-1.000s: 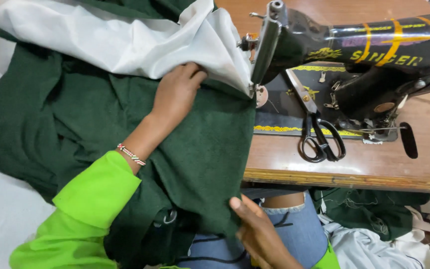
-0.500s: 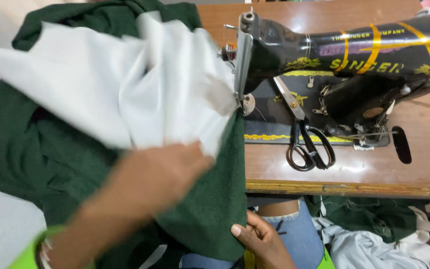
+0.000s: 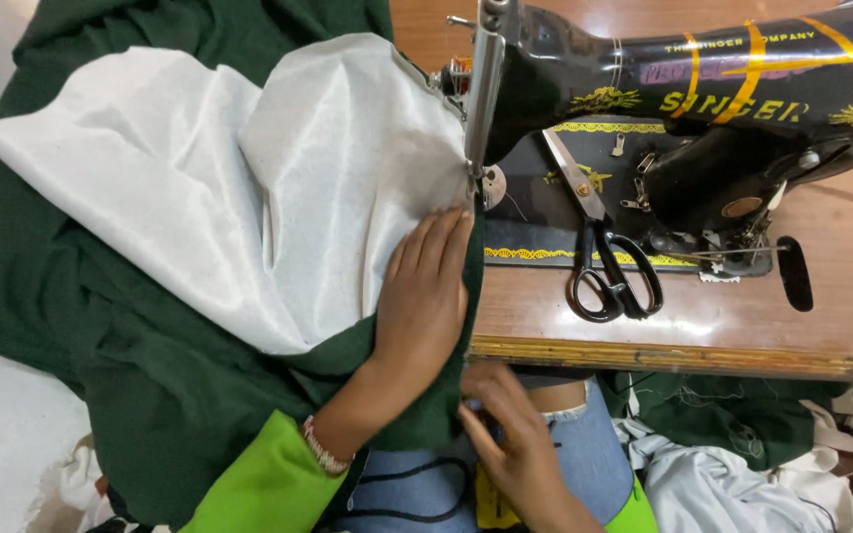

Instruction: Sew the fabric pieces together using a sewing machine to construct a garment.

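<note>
My left hand lies flat, fingers together, on the white lining and the dark green cloth, just in front of the needle of the black sewing machine. It presses the cloth edge down near the presser foot. My right hand is lower, at the table's front edge above my lap, pinching the hanging edge of the green cloth. Bright green sleeves cover both forearms.
Black-handled scissors lie on the machine bed to the right of the needle. The wooden table carries the machine. Green and white cloth scraps lie heaped below the table on the right.
My left hand has come forward and settled flat on the cloth by the needle. The white lining has been spread out over the green cloth. My right hand rose to the cloth edge.
</note>
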